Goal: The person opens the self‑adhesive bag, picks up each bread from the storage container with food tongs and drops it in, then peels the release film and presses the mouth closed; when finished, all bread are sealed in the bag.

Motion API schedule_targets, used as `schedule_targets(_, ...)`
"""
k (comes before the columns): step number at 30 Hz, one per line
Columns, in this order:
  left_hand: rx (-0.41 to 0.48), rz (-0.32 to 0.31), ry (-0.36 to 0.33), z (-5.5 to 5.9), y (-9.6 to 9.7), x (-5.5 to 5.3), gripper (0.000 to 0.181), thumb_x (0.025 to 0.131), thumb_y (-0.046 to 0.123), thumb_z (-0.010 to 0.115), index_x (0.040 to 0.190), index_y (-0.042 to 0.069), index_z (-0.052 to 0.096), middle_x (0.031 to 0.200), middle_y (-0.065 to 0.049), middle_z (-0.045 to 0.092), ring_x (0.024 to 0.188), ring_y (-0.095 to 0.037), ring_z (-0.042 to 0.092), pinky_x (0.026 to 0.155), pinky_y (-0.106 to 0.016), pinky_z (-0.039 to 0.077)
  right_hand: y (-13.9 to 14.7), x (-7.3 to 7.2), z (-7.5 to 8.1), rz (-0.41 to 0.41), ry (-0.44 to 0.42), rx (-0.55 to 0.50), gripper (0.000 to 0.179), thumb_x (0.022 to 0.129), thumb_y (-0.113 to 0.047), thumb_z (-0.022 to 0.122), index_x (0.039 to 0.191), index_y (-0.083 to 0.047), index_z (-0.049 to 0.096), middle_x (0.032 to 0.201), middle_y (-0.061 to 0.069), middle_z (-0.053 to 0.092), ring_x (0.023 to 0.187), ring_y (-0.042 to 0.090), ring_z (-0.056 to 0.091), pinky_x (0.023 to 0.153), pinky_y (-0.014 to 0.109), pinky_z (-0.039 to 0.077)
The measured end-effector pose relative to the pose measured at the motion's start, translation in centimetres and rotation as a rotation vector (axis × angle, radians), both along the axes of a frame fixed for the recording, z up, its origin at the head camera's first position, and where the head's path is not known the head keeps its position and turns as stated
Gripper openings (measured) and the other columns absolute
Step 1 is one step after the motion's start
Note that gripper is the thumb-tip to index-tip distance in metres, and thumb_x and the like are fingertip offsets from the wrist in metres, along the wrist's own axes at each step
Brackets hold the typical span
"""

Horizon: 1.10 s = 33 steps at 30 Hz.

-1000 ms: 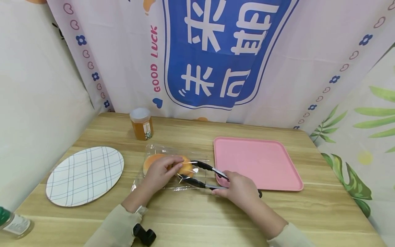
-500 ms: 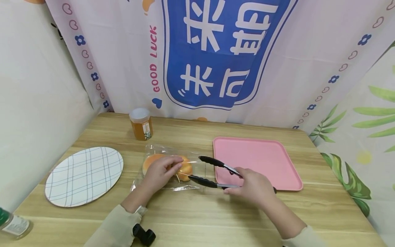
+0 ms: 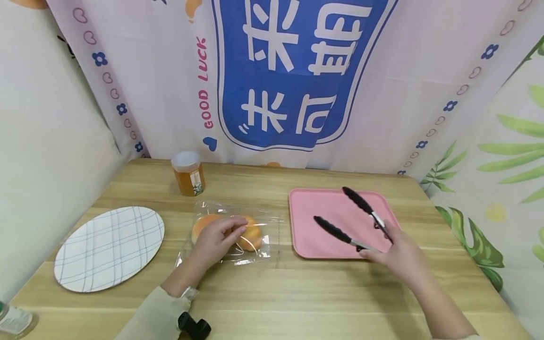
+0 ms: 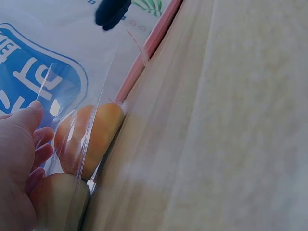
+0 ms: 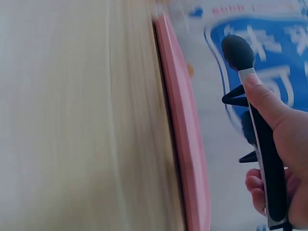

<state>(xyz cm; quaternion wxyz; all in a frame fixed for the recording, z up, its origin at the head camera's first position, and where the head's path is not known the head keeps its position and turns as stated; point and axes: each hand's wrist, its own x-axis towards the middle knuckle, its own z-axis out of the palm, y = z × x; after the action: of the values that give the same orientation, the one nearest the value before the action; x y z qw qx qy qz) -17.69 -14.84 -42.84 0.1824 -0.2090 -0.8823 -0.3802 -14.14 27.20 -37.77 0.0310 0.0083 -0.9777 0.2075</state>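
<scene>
Gripping black-and-silver tongs, the right hand has swung them empty over the pink rectangular tray — golden bread stays inside the clear plastic bag the left hand pinches.

The head view looks forward-down; both closer wrist views catch tongs.

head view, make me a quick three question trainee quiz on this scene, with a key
1. True or false: the tongs grip a piece of bread between their tips.
2. In the head view, which lies left of the clear bag? (a) pink tray (b) checked plate (c) tongs
3. Fill in: the tongs are held in the person's ____ hand.

Key: 1 false, nothing is between the tips; 2 b; 3 right hand.
</scene>
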Motion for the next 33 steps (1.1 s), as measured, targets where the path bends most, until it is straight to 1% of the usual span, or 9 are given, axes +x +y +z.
schedule_targets(3, 0.002, 0.013, -0.002, 0.0, -0.1, 0.2, 0.017, 0.090, 0.016, 0.071, 0.105, 0.009, 0.074, 0.112, -0.008, 0.074, 0.103, -0.025, 0.069, 0.085, -0.041, 0.058, 2.4, -0.4, -0.3, -0.086, -0.021, -0.009, 0.120, 0.074, -0.068, 0.072, 0.150, 0.010, 0.021, 0.140, 0.043, 0.039, 0.124, 0.063, 0.040, 0.098, 0.072, 0.038)
schedule_targets(6, 0.005, 0.019, -0.007, 0.1, -0.2, 0.3, 0.017, 0.090, 0.016, 0.071, 0.105, 0.009, 0.074, 0.113, -0.008, 0.074, 0.104, -0.025, 0.069, 0.085, -0.041, 0.058, 4.9, -0.9, -0.8, -0.176, -0.048, -0.047, 0.118, 0.078, -0.067, 0.069, 0.151, 0.010, 0.017, 0.141, 0.044, 0.036, 0.125, 0.063, 0.037, 0.098, 0.073, 0.037)
schedule_targets(11, 0.001, 0.027, -0.009, 0.0, -0.2, 0.3, 0.017, 0.090, 0.016, 0.070, 0.105, 0.009, 0.074, 0.113, -0.007, 0.074, 0.101, -0.023, 0.069, 0.081, -0.037, 0.058, 8.5, -1.6, -1.6, -0.318, -0.069, -0.110, 0.116, 0.082, -0.067, 0.065, 0.153, 0.007, 0.011, 0.144, 0.044, 0.030, 0.126, 0.065, 0.033, 0.096, 0.075, 0.035)
schedule_targets(14, 0.002, 0.027, -0.007, -0.1, -0.2, 0.2, 0.016, 0.090, 0.016, 0.071, 0.105, 0.010, 0.074, 0.112, -0.006, 0.074, 0.097, -0.020, 0.069, 0.077, -0.031, 0.057, 10.1, -2.0, -2.2, -0.380, -0.073, -0.122, 0.116, 0.081, -0.071, 0.062, 0.155, 0.002, 0.009, 0.146, 0.042, 0.030, 0.127, 0.064, 0.032, 0.098, 0.075, 0.034)
schedule_targets(18, 0.003, 0.023, -0.014, -0.2, -0.2, 0.1, 0.016, 0.090, 0.016, 0.071, 0.105, 0.011, 0.074, 0.112, -0.006, 0.074, 0.090, -0.016, 0.067, 0.072, -0.027, 0.055, 11.7, -2.7, -2.7, -0.445, -0.130, -0.138, 0.120, 0.081, -0.076, 0.056, 0.155, 0.001, 0.001, 0.152, 0.040, 0.017, 0.133, 0.063, 0.023, 0.105, 0.074, 0.027)
schedule_targets(21, 0.010, 0.017, -0.026, -0.2, -0.1, 0.1, 0.017, 0.090, 0.016, 0.070, 0.106, 0.010, 0.074, 0.114, -0.006, 0.074, 0.087, -0.014, 0.065, 0.070, -0.024, 0.053, 12.7, -3.1, -3.1, -0.482, -0.163, -0.134, 0.121, 0.082, -0.077, 0.054, 0.154, 0.002, -0.004, 0.153, 0.039, 0.009, 0.135, 0.063, 0.018, 0.107, 0.073, 0.025)
schedule_targets(25, 0.015, 0.014, -0.033, -0.2, 0.0, 0.0, 0.017, 0.090, 0.015, 0.070, 0.106, 0.010, 0.074, 0.114, -0.006, 0.073, 0.090, -0.015, 0.066, 0.070, -0.024, 0.054, 13.9, -3.7, -3.5, -0.506, -0.182, -0.109, 0.120, 0.082, -0.078, 0.051, 0.154, 0.002, -0.003, 0.152, 0.040, 0.013, 0.134, 0.063, 0.020, 0.107, 0.073, 0.027)
schedule_targets(29, 0.004, 0.018, -0.026, -0.1, 0.0, 0.0, 0.017, 0.090, 0.015, 0.071, 0.106, 0.010, 0.074, 0.114, -0.007, 0.073, 0.095, -0.018, 0.068, 0.073, -0.026, 0.055, 14.7, -4.2, -3.9, -0.502, -0.202, -0.092, 0.121, 0.082, -0.080, 0.049, 0.153, 0.004, -0.003, 0.151, 0.041, 0.015, 0.134, 0.064, 0.021, 0.106, 0.073, 0.028)
schedule_targets(33, 0.003, 0.016, -0.019, -0.1, 0.0, 0.0, 0.017, 0.090, 0.015, 0.071, 0.106, 0.010, 0.074, 0.114, -0.007, 0.073, 0.094, -0.018, 0.068, 0.072, -0.026, 0.055, 15.1, -4.6, -4.2, -0.498, -0.209, -0.085, 0.123, 0.081, -0.081, 0.048, 0.153, 0.006, -0.003, 0.150, 0.043, 0.017, 0.133, 0.064, 0.022, 0.106, 0.073, 0.029)
